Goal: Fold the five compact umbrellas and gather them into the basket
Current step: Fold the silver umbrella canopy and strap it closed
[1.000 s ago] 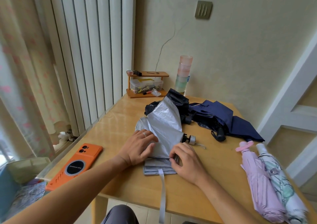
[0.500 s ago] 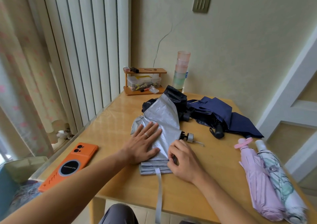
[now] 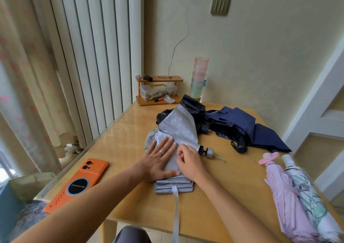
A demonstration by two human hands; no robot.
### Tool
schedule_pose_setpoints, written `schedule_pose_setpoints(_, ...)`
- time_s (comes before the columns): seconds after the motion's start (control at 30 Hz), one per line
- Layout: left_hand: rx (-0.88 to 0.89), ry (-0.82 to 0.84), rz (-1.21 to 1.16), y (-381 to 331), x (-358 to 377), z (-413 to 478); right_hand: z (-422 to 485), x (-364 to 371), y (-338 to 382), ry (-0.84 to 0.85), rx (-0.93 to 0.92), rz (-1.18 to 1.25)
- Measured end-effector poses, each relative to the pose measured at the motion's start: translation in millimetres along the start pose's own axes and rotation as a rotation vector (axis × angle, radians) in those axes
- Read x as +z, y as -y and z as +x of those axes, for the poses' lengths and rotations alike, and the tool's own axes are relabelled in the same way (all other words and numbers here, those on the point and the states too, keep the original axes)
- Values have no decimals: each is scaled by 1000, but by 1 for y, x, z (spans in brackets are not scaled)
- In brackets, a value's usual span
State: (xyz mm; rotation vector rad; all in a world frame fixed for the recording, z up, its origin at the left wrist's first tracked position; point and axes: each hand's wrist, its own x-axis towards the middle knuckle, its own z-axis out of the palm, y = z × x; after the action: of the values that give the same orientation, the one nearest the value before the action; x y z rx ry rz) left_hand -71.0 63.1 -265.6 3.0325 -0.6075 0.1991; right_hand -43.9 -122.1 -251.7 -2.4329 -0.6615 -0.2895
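Observation:
A silver umbrella (image 3: 178,129) lies half folded in the middle of the wooden table (image 3: 130,136), its strap hanging over the front edge. My left hand (image 3: 160,159) presses flat on its folded panels, fingers straight. My right hand (image 3: 188,161) pinches a silver fold beside the handle end. Behind it lie a black umbrella (image 3: 193,107) and an unfolded navy umbrella (image 3: 242,125). A folded pink umbrella (image 3: 286,201) and a folded white patterned umbrella (image 3: 310,198) lie at the right edge. No basket is in view.
An orange phone (image 3: 80,183) lies at the table's left front. A small wooden shelf with a plastic box (image 3: 158,92) and a stack of coloured cups (image 3: 199,77) stand at the back by the wall. Vertical blinds and a curtain hang at the left.
My left hand has spread flat and slid further up the silver fabric. My right hand has moved up the fold toward the handle end.

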Motion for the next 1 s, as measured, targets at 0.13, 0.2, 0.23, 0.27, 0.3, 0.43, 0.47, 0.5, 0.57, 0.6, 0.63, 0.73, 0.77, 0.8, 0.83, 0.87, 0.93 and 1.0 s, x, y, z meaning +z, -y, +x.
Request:
schedule_pose_setpoints(0.13,-13,35,3,-1,-1,0,-1,3,-4,30,11,-21)
schedule_pose_setpoints(0.2,-13,30,-8,-1,0,1,4,0,-2,66,23,-21)
schedule_pose_setpoints(0.23,-12,30,-14,0,0,1,8,-4,-1,90,36,-21)
schedule_pose_setpoints(0.27,-13,31,-19,0,0,1,13,-8,2,107,61,-18)
schedule_pose_setpoints(0.3,-13,33,-21,0,0,2,20,-13,3,97,92,2)
schedule_pose_setpoints(0.43,-11,22,-33,-2,0,1,58,-36,-1,-178,181,-75)
schedule_pose_setpoints(0.47,-10,16,-34,-2,0,1,69,-42,-4,-179,251,-110)
schedule_pose_setpoints(0.5,-8,11,-33,-2,0,0,80,-47,-8,-141,356,-108)
schedule_pose_setpoints(0.57,-5,6,-28,-1,0,0,99,-53,-16,-30,577,-44)
schedule_pose_setpoints(0.6,-6,7,-26,-1,0,0,105,-54,-20,13,648,7)
schedule_pose_setpoints(0.63,-7,8,-26,-1,0,0,111,-54,-24,28,668,91)
schedule_pose_setpoints(0.73,-6,6,-32,-1,-1,-1,119,-58,-24,-21,659,490)
schedule_pose_setpoints(0.77,-5,5,-35,-1,-1,-1,118,-60,-22,-24,661,619)
schedule_pose_setpoints(0.8,-3,3,-37,-2,-1,-1,117,-63,-19,-18,652,708)
schedule_pose_setpoints(0.83,-1,0,-39,-2,-1,-1,117,-64,-18,-21,628,768)
schedule_pose_setpoints(0.87,1,-3,-40,-1,-1,-1,116,-66,-16,-31,600,795)
schedule_pose_setpoints(0.93,4,-13,-46,-1,-1,-1,116,-69,-12,-64,551,815)
schedule_pose_setpoints(1.0,8,-17,-51,-1,-2,-1,115,-73,-13,-65,533,837)
